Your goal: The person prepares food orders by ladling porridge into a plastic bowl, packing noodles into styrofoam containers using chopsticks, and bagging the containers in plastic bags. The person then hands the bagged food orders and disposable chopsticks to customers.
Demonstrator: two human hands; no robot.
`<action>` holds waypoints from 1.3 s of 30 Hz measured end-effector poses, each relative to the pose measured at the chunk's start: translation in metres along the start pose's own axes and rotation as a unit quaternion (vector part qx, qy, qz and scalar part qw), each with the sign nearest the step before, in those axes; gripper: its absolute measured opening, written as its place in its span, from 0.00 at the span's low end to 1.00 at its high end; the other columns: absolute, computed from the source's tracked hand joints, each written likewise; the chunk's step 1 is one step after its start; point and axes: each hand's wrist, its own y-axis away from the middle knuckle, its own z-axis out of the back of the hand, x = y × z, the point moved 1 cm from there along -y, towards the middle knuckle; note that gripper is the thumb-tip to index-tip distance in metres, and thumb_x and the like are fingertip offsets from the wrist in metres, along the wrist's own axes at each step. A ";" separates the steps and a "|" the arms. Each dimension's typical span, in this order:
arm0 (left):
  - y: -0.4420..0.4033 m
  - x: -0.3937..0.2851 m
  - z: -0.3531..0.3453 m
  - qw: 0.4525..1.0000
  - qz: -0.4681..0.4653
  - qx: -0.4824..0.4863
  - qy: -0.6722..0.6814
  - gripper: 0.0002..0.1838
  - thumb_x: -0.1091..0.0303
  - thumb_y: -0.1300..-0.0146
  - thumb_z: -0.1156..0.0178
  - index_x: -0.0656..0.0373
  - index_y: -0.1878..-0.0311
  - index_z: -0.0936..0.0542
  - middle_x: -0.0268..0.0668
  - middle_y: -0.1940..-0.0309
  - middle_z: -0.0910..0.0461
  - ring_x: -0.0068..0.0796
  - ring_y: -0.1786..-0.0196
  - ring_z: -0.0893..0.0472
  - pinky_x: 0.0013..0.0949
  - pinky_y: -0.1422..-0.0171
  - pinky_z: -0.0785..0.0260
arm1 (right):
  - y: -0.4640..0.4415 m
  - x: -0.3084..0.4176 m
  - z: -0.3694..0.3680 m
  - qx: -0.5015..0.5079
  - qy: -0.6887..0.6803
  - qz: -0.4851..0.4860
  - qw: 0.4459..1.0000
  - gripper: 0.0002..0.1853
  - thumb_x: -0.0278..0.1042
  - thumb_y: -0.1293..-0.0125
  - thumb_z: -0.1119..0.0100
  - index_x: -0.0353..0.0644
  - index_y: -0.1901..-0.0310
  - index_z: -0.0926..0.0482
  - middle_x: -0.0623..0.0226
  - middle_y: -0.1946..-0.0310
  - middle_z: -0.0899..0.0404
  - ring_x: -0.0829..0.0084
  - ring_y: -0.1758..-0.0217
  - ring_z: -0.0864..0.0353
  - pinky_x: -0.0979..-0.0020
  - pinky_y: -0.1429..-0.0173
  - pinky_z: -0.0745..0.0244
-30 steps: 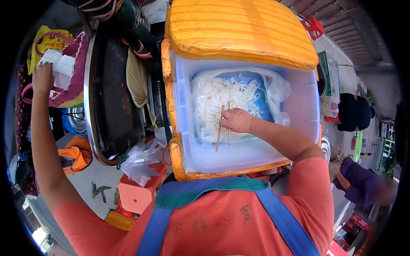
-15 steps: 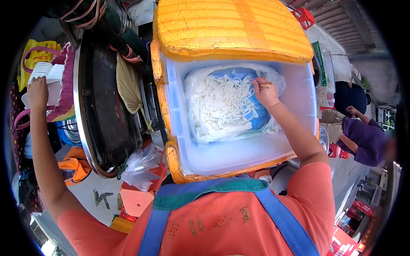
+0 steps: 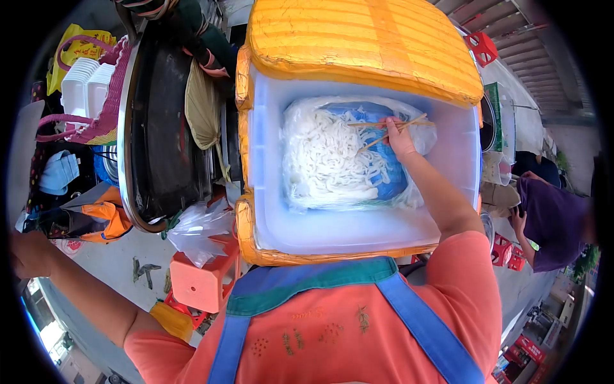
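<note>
Right hand (image 3: 401, 139) was inside the tub (image 3: 348, 238), right of its centre, fingers closed round two chopsticks (image 3: 373, 143). Sticks crossed behind my fingers, tips spread toward the tub's left. Noodles (image 3: 329, 160) lay in a clear plastic bag (image 3: 424, 136) in the tub, heaped left of and around its centre, with a blue patch (image 3: 395, 182) bare to the right of the tub's centre. Saw nothing pinched between the tips; couldn't tell if the lower one touched a strand.

Left hand (image 3: 27, 254) was well left of the tub, partly lost in shadow, far apart from the right. Pale panel (image 3: 24, 160) stood just above it; couldn't tell if I had hold of it.

My read on technique: crossed sticks made a weak pinch, so tips needed uncrossing and levelling first. Loose fringe by the blue looked easier than the dense heap. Strands looked tangled, so a slow lift suited. Film looked snaggable. Lid (image 3: 358, 45) sat over the tub's far edge, so the near side gave better lift room.
</note>
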 end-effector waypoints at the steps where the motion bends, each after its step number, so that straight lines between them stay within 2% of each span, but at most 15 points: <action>1: 0.020 -0.015 0.017 0.997 0.056 -0.021 0.057 0.15 0.64 0.34 0.47 0.63 0.50 0.28 0.43 0.53 0.23 0.33 0.50 0.23 0.31 0.47 0.31 | -0.007 -0.004 -0.005 0.023 -0.046 -0.041 0.998 0.15 0.42 0.28 0.60 0.43 0.63 0.25 0.70 0.72 0.22 0.80 0.81 0.31 0.78 0.76 0.32; 3: 0.071 -0.042 0.045 0.982 0.153 -0.009 0.107 0.16 0.63 0.35 0.46 0.65 0.51 0.29 0.44 0.53 0.23 0.33 0.52 0.22 0.29 0.49 0.30 | -0.025 -0.017 -0.014 0.050 -0.095 -0.063 0.992 0.15 0.42 0.28 0.60 0.43 0.63 0.26 0.70 0.72 0.22 0.80 0.81 0.30 0.78 0.76 0.33; 4: 0.107 -0.067 0.052 0.963 0.217 0.033 0.158 0.18 0.64 0.33 0.47 0.71 0.49 0.31 0.46 0.52 0.26 0.32 0.49 0.25 0.31 0.44 0.33 | -0.032 -0.023 -0.019 0.070 -0.142 -0.089 0.983 0.14 0.42 0.28 0.60 0.43 0.62 0.26 0.70 0.71 0.22 0.80 0.81 0.30 0.79 0.77 0.33; 8: 0.215 -0.089 0.093 0.893 0.379 0.176 0.168 0.17 0.67 0.31 0.52 0.69 0.44 0.32 0.43 0.50 0.26 0.29 0.48 0.26 0.31 0.41 0.36 | -0.041 -0.032 -0.014 0.064 -0.128 -0.103 0.984 0.14 0.43 0.27 0.60 0.43 0.60 0.27 0.69 0.72 0.22 0.78 0.82 0.29 0.77 0.77 0.31; 11: 0.274 -0.106 0.114 0.831 0.455 0.273 0.166 0.17 0.67 0.30 0.53 0.66 0.43 0.32 0.42 0.49 0.26 0.29 0.47 0.26 0.32 0.41 0.34 | -0.039 -0.043 -0.010 0.063 -0.134 -0.132 0.980 0.15 0.44 0.28 0.60 0.43 0.62 0.27 0.67 0.74 0.23 0.77 0.81 0.27 0.76 0.76 0.28; 14: 0.308 -0.123 0.121 0.753 0.558 0.305 0.166 0.17 0.67 0.30 0.54 0.68 0.44 0.33 0.43 0.50 0.26 0.31 0.48 0.25 0.33 0.41 0.34 | -0.027 -0.053 -0.039 0.114 -0.231 -0.171 0.951 0.14 0.44 0.28 0.60 0.44 0.64 0.28 0.66 0.76 0.24 0.75 0.80 0.25 0.75 0.76 0.26; 15: 0.317 -0.123 0.125 0.756 0.558 0.300 0.166 0.17 0.67 0.30 0.54 0.68 0.44 0.33 0.43 0.50 0.26 0.31 0.48 0.25 0.33 0.41 0.34 | -0.027 -0.052 -0.043 0.119 -0.230 -0.169 0.951 0.14 0.44 0.28 0.60 0.44 0.64 0.28 0.66 0.76 0.24 0.75 0.80 0.25 0.75 0.76 0.26; 17: 0.330 -0.122 0.131 0.639 0.644 0.351 0.233 0.20 0.68 0.33 0.49 0.64 0.40 0.35 0.42 0.46 0.28 0.33 0.46 0.26 0.36 0.40 0.35 | -0.025 -0.049 -0.050 0.113 -0.225 -0.192 0.949 0.15 0.43 0.28 0.60 0.43 0.66 0.29 0.66 0.77 0.25 0.73 0.79 0.23 0.74 0.76 0.25; 18: 0.329 -0.119 0.131 0.640 0.641 0.352 0.237 0.20 0.68 0.33 0.49 0.64 0.40 0.35 0.42 0.46 0.28 0.33 0.46 0.26 0.36 0.40 0.35 | -0.028 -0.044 -0.047 0.111 -0.227 -0.188 0.949 0.15 0.43 0.28 0.60 0.43 0.66 0.29 0.66 0.77 0.25 0.73 0.79 0.23 0.74 0.76 0.25; 20: 0.330 -0.117 0.129 0.604 0.613 0.463 0.212 0.26 0.66 0.37 0.43 0.64 0.38 0.37 0.42 0.44 0.29 0.37 0.44 0.27 0.40 0.39 0.35 | -0.026 -0.033 -0.027 0.106 -0.256 -0.196 0.941 0.15 0.44 0.28 0.60 0.43 0.67 0.30 0.65 0.77 0.26 0.71 0.78 0.22 0.74 0.76 0.25; 24: 0.312 -0.105 0.113 0.527 0.612 0.490 0.327 0.29 0.65 0.39 0.41 0.63 0.37 0.38 0.41 0.43 0.30 0.37 0.42 0.29 0.39 0.38 0.36 | -0.010 0.000 0.000 0.090 -0.323 -0.162 0.928 0.16 0.44 0.28 0.60 0.42 0.68 0.30 0.64 0.78 0.28 0.70 0.79 0.23 0.74 0.76 0.26; 28: 0.296 -0.113 0.079 0.593 0.545 0.479 0.350 0.23 0.66 0.33 0.49 0.64 0.38 0.38 0.43 0.42 0.30 0.36 0.42 0.28 0.39 0.37 0.37 | 0.031 0.057 0.017 0.061 -0.388 -0.125 0.911 0.16 0.44 0.28 0.59 0.43 0.69 0.30 0.64 0.79 0.28 0.71 0.82 0.28 0.74 0.78 0.31; 31: 0.293 -0.131 0.048 0.610 0.510 0.467 0.387 0.21 0.67 0.31 0.52 0.66 0.38 0.36 0.41 0.43 0.30 0.32 0.41 0.30 0.35 0.36 0.39 | 0.051 0.087 0.031 0.062 -0.418 -0.016 0.906 0.16 0.44 0.28 0.59 0.42 0.69 0.31 0.65 0.82 0.30 0.71 0.83 0.29 0.74 0.79 0.32; 34: 0.299 -0.151 0.025 0.630 0.466 0.464 0.414 0.21 0.65 0.31 0.52 0.67 0.40 0.34 0.40 0.44 0.29 0.27 0.42 0.30 0.31 0.37 0.40 | 0.059 0.085 0.040 -0.042 -0.356 -0.010 0.933 0.15 0.44 0.28 0.59 0.43 0.68 0.31 0.66 0.82 0.30 0.71 0.84 0.29 0.75 0.79 0.32; 39: 0.308 -0.159 0.008 0.633 0.434 0.497 0.406 0.22 0.64 0.28 0.57 0.69 0.38 0.37 0.42 0.43 0.31 0.28 0.42 0.31 0.30 0.37 0.41 | 0.098 0.104 0.037 -0.073 -0.421 -0.014 0.904 0.15 0.44 0.28 0.58 0.44 0.68 0.31 0.67 0.81 0.29 0.72 0.84 0.29 0.76 0.80 0.32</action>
